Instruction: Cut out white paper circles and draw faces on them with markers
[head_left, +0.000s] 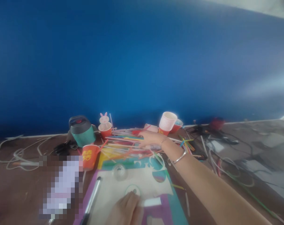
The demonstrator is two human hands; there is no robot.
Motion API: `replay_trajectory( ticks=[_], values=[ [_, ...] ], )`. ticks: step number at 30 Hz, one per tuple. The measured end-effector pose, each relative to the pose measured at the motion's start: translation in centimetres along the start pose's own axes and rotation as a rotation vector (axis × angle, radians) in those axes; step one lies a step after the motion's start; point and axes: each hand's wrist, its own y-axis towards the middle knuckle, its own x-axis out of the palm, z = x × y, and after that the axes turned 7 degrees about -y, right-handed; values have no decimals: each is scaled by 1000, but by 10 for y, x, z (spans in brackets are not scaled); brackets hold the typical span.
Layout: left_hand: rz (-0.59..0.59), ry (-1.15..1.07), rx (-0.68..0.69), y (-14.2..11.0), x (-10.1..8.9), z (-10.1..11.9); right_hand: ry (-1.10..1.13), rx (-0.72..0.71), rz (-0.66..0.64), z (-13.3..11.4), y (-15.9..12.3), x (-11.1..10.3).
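Observation:
My left hand (126, 207) is low in the middle, its fingers pressed together at the lower edge of a round paper disc (135, 188) with a dark spot on it. My right hand (151, 139), a silver bangle on its wrist, stretches to the far side of the table. Its fingers are apart over a heap of thin coloured sticks (123, 144), and blur hides whether any is touched. Under my left hand lies white paper (106, 190) on coloured sheets. A white strip (152, 202) is just right of that hand.
A silver marker (92, 198) and a tape roll (119, 171) lie on the paper. Behind stand an orange cup (90, 157), a teal jug (82, 135), a cup with a rabbit figure (104, 120) and stacked paper cups (168, 120). Cables (17, 153) run along both sides.

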Motion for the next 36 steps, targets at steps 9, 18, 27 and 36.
replay_trajectory(
  ticks=[9,18,27,36],
  values=[
    [52,-9,-9,1,1,2,-140,31,94,-6,8,23],
    [-19,-8,-7,1,-4,2,-106,70,170,19,20,2],
    [-25,22,1,2,-6,6,-13,69,308,25,4,-3],
    [-23,84,81,-2,1,-6,42,72,137,26,-84,23]
  ],
)
